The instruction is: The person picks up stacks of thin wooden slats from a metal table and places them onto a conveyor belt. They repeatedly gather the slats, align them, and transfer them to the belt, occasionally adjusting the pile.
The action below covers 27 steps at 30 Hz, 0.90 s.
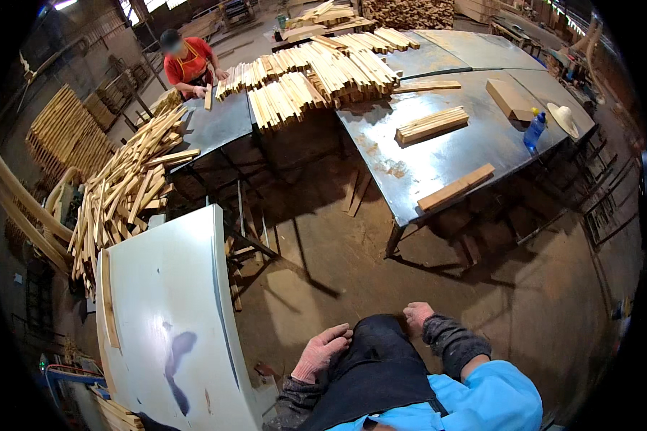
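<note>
Apron [381, 370], dark, was worn on the near side of the table [492, 147], over a blue shirt [489, 402]. The left hand [327, 352], in a pinkish glove, was held at the apron, well apart from the table; its fingers were loosely bent and mostly extended, and nothing was seen gripped. The right hand [417, 316], likewise gloved, was held just beside the apron, nearer the table; its fingers were curled, but whether anything was enclosed could not be told. On the table, a plank [456, 187] was laid near the front edge, a bundle [433, 125] was set behind it, and a block [507, 99], a bottle [534, 131] and a hat [564, 118] were placed toward the right. Left of the table, a white panel [165, 280] was seen, and a heap [126, 190] was piled farther off. From the table's far left corner leftward, slats [287, 100] were spread in rows, and past them a stick [208, 97] was held by a co-worker [187, 63].
</note>
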### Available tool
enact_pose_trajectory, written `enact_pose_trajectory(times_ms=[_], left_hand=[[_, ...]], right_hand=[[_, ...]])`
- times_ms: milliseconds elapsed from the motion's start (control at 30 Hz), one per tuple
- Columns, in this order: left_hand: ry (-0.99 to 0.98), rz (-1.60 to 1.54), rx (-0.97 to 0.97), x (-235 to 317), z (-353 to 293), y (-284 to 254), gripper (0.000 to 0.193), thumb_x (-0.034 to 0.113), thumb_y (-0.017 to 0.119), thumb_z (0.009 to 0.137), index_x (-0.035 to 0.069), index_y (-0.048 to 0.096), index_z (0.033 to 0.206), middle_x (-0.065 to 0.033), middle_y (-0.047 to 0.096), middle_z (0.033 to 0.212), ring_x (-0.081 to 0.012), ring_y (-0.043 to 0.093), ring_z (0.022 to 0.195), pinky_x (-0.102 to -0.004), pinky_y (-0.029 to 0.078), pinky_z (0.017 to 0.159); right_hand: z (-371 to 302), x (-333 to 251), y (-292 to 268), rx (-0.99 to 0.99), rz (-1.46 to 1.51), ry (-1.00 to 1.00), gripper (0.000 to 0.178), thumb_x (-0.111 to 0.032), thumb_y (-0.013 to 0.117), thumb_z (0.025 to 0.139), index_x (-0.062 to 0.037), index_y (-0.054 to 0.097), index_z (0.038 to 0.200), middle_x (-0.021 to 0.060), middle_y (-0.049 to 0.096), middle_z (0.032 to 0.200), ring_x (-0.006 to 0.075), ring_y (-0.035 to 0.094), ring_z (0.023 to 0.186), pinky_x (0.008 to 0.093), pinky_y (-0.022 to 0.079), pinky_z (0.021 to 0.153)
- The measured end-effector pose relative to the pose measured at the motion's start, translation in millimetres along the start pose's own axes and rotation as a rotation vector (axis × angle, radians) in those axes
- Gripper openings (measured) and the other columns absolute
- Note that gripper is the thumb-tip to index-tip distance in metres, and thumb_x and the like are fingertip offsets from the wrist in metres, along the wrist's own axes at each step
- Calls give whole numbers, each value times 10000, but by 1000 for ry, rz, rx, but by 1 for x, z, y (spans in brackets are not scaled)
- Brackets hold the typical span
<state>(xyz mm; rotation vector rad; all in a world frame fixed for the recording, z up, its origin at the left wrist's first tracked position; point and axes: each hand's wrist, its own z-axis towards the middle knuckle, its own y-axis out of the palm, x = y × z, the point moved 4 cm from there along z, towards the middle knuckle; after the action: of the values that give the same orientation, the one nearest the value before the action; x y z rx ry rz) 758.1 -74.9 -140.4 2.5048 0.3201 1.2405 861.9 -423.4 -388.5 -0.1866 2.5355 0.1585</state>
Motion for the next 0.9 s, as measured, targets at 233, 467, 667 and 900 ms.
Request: enact_pose_trajectory(times_ms=[233, 467, 667, 900], left_hand=[[-11, -11, 41, 79, 106, -54, 543, 190, 681, 1067, -24, 545, 1547, -150, 675, 1431, -218, 676, 1230, -336, 535, 1075], [61, 23, 100, 203, 222, -146, 545, 242, 701, 1062, -26, 573, 1519, -137, 709, 1372, -226, 705, 1159, -351, 570, 1016], [42, 234, 147, 318, 314, -190, 524, 212, 729, 1030, -42, 615, 1474, -86, 732, 1290, -144, 690, 1116, -286, 549, 978], [-10, 336, 11, 371, 422, -219, 516, 216, 743, 1024, -10, 632, 1475, -101, 732, 1327, -162, 691, 1162, -285, 540, 999]], right_hand=[[99, -55, 55, -174, 291, 111, 121, -133, 719, 1000, -25, 674, 967, 51, 604, 809, 186, 596, 651, 366, 478, 555], [188, -124, 49, -299, 196, 111, 70, -96, 656, 978, -34, 689, 981, 75, 613, 780, 259, 653, 719, 427, 506, 612], [271, -255, 92, -703, 840, 102, 128, -181, 627, 907, -104, 572, 821, 96, 572, 759, 285, 563, 644, 396, 411, 546], [327, -417, 184, -279, 285, -117, 149, -127, 661, 1011, -103, 590, 882, 21, 524, 725, 188, 524, 579, 357, 389, 503]])
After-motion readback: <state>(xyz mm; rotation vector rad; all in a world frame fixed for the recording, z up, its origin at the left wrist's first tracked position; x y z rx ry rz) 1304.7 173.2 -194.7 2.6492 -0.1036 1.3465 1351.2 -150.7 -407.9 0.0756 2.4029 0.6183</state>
